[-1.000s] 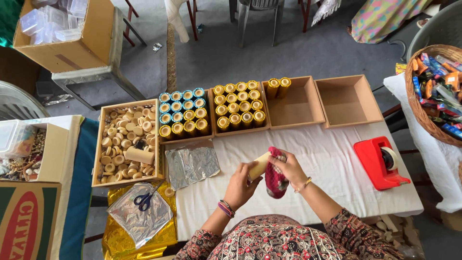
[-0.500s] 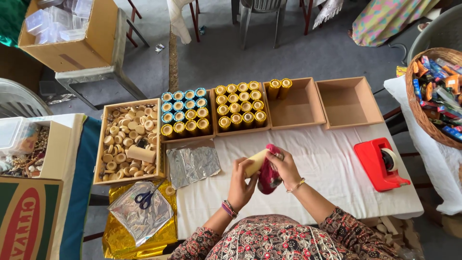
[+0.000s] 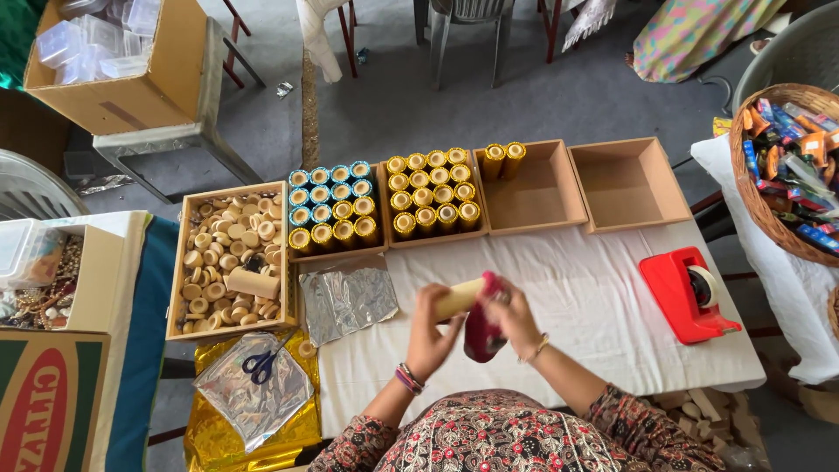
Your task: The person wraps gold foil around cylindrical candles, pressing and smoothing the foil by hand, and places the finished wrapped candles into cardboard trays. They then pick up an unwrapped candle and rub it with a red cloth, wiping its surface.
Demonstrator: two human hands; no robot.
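My left hand (image 3: 433, 336) grips a plain cardboard tube (image 3: 456, 300) held level above the white tablecloth (image 3: 594, 288). My right hand (image 3: 509, 316) holds a magenta foil sheet (image 3: 481, 332) against the tube's right end; the sheet hangs down and is blurred by motion. Just left of my hands lies a crumpled silver foil sheet (image 3: 348, 300). Beyond them stand boxes of wrapped tubes: one with blue and gold tubes (image 3: 332, 208) and one with gold tubes (image 3: 433, 192).
A box (image 3: 535, 194) holding two gold tubes and an empty box (image 3: 629, 183) stand at the back right. A red tape dispenser (image 3: 689, 295) sits at right. A wooden tray of bare tubes (image 3: 229, 262) is at left, scissors (image 3: 262, 365) on foil below it.
Both hands have shifted slightly down and toward me with the tube and magenta foil. The foil now hangs lower under the tube's right end.
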